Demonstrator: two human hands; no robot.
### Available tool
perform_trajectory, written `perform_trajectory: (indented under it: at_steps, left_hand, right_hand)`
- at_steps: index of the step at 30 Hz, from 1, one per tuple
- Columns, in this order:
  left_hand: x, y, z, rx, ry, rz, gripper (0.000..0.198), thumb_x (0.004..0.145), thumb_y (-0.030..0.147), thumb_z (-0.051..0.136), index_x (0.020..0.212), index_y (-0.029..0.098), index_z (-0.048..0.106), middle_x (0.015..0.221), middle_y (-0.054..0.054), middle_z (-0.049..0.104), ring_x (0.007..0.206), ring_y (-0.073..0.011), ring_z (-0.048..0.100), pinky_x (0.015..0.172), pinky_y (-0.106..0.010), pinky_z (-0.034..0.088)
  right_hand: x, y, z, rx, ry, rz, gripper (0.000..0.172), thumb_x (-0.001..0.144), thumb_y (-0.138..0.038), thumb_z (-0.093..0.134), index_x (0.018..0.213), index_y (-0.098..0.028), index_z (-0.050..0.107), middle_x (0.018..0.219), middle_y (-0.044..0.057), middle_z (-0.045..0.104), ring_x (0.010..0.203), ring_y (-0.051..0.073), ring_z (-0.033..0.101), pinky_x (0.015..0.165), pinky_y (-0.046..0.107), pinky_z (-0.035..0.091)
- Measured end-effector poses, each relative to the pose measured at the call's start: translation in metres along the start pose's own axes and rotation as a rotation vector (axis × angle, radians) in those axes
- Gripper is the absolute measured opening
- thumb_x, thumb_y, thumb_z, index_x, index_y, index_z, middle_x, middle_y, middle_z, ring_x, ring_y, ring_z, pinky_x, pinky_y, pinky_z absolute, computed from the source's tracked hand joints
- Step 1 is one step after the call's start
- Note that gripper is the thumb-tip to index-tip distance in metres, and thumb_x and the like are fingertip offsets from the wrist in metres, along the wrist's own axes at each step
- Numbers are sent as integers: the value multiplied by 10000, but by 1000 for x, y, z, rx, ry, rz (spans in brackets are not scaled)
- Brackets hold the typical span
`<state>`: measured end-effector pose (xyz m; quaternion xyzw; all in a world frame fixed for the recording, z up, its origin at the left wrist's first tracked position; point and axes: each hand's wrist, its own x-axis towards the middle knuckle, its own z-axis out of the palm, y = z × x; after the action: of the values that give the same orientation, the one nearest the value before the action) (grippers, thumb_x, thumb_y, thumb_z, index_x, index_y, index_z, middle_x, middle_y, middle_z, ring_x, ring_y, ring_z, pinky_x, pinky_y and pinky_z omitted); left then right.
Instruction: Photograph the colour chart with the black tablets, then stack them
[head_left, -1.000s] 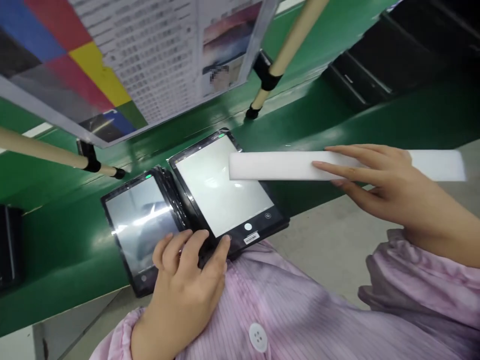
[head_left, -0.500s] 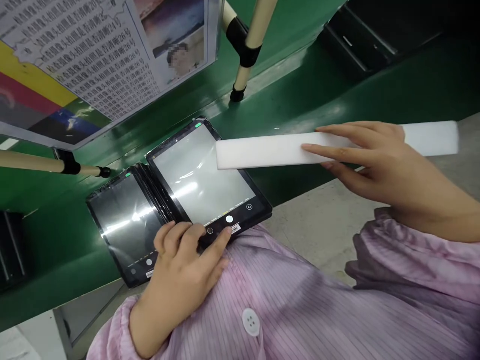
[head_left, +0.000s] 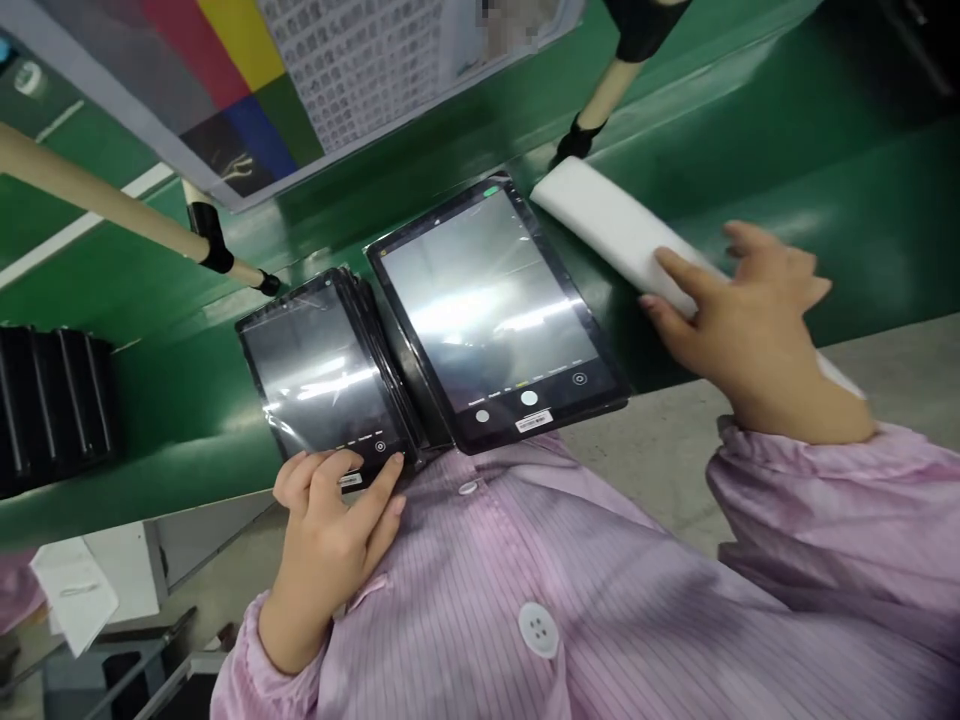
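Note:
My left hand [head_left: 334, 525] is open, its index finger stretched out over the lower edge of the left tablet [head_left: 319, 365], which lies on top of a stack. That tablet's screen is dark, with glare and a camera-style row of icons. To its right lies a second tablet [head_left: 491, 310], screen lit in a camera view, with a white round button and a small label on its bottom bezel. My right hand [head_left: 757, 325], slightly blurred, grips a white foam strip [head_left: 626, 235] between thumb and fingers; the strip slants beside the second tablet's upper right corner.
The green table [head_left: 202, 420] has a near edge against the pink striped smock. A chart board [head_left: 315, 130] with colour blocks and printed text stands behind, on beige pipes [head_left: 600, 100] with black joints. Black cases [head_left: 56, 405] stand at the left.
My left index finger has moved from the right tablet's bottom bezel to the left tablet. My right hand has turned the foam strip from level to slanting, clear of the screen. The view has shifted.

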<state>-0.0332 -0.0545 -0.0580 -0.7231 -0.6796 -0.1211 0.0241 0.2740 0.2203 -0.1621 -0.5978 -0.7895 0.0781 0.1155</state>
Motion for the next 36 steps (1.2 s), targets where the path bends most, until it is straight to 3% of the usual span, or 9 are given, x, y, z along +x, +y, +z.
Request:
perform_trajectory:
  at_steps: [3,6,9,12,15,22,28,32,36]
  left_hand:
    - [-7,-6,4,37,38,-5,223,904,249,672,1095,210,781,1094,-138,492,1069,-307,427,970,-516,353]
    - [-11,-12,10,83,53,9,254,882,252,698,1119,208,776,1106,-150,504,1065,-313,435,966,-518,374]
    - [-17,-21,15,111,28,18,310,869,274,715,1175,238,753,1157,-157,516,1088,-322,449,966,-523,404]
    - [-30,-40,19,120,42,-61,491,852,387,733,1318,247,671,1237,-187,497,1176,-379,462,1002,-599,398]
    - [-50,-69,24,104,68,-207,873,795,555,743,1525,175,448,1373,-266,438,1276,-464,446,1022,-673,395]
    - [-69,-95,24,-293,-117,-824,1374,591,739,783,1629,164,91,1270,-198,640,1044,-381,674,891,-568,550]
    - [-67,-103,19,-732,64,-1018,1276,506,603,902,1573,225,312,1137,-98,704,1000,-282,679,918,-440,549]
    - [-46,-105,19,-1188,342,-1147,827,617,712,796,1253,204,647,1035,-76,732,894,-221,693,713,-290,577]
    - [-18,-97,20,-1326,501,-1252,400,736,475,790,1036,220,722,950,-14,752,746,-147,694,595,-210,552]
  right_hand:
    - [-13,-23,3,316,150,-34,581,884,-467,620,1387,-176,621,1498,222,457,1374,372,466,1114,587,371]
    - [-26,-50,-8,851,-55,18,580,904,-423,602,1449,-231,552,1463,138,545,1349,264,543,1175,474,395]
    - [-35,-74,-23,1199,-282,170,616,874,-395,652,1456,-237,529,1527,99,505,1427,252,474,1243,476,317]
    - [-38,-84,-32,1320,-360,230,641,778,-328,733,1396,-257,579,1540,50,491,1463,269,424,1260,502,286]
    - [-39,-82,-35,1363,-394,202,672,719,-245,760,1371,-279,598,1544,10,484,1481,265,394,1268,494,276]
    - [-41,-73,-23,1321,-374,77,865,684,-225,812,1486,-265,491,1619,32,366,1530,272,284,1284,491,215]
    - [-41,-70,-29,1336,-196,133,723,758,-384,798,1427,-310,535,1546,53,483,1472,282,403,1257,539,272]
    - [-45,-83,-41,1222,-61,74,563,859,-398,715,1393,-302,565,1513,58,524,1441,283,454,1226,532,350]
    - [-50,-107,-49,1062,-23,-171,476,919,-411,634,1372,-270,596,1413,87,608,1307,286,592,1142,531,464]
